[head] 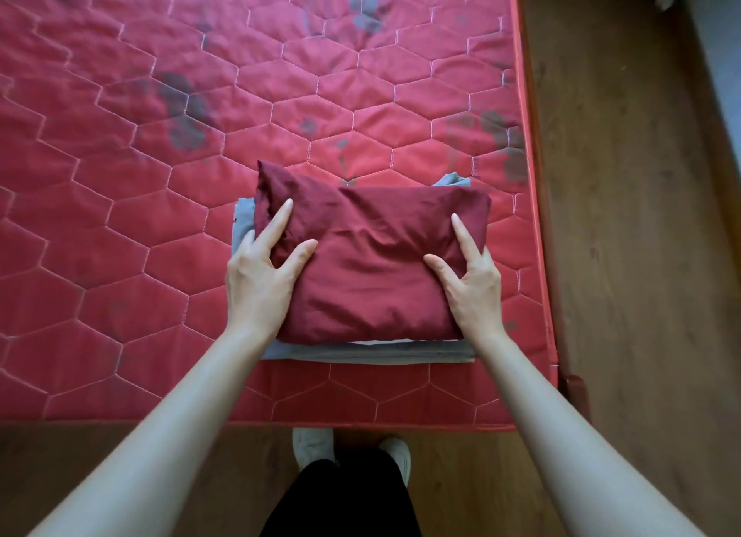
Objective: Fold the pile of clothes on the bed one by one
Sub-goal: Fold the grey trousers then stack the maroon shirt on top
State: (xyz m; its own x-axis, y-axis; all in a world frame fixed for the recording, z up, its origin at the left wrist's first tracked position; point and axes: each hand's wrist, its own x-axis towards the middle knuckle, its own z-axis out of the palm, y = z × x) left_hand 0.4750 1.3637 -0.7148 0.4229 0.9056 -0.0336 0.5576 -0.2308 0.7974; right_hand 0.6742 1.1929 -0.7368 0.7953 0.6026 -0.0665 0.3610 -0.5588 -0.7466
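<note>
A folded dark red garment (373,256) is lying on top of a stack of folded grey clothes (369,353), near the front right corner of the bed (120,175). The grey layers are peeking out along the left side, the near edge and the far right corner of the red bundle. The person is pressing on it from both sides: the left hand (264,272) is resting on its left edge with the fingers straight and spread wide, forefinger pointing away, thumb lying across the cloth. The right hand (469,272) is doing the same on the right edge, fingers spread and flat. The red quilted mattress is showing dark stains. Below, grey slippers (312,444) are standing on the wooden floor (641,256).
</note>
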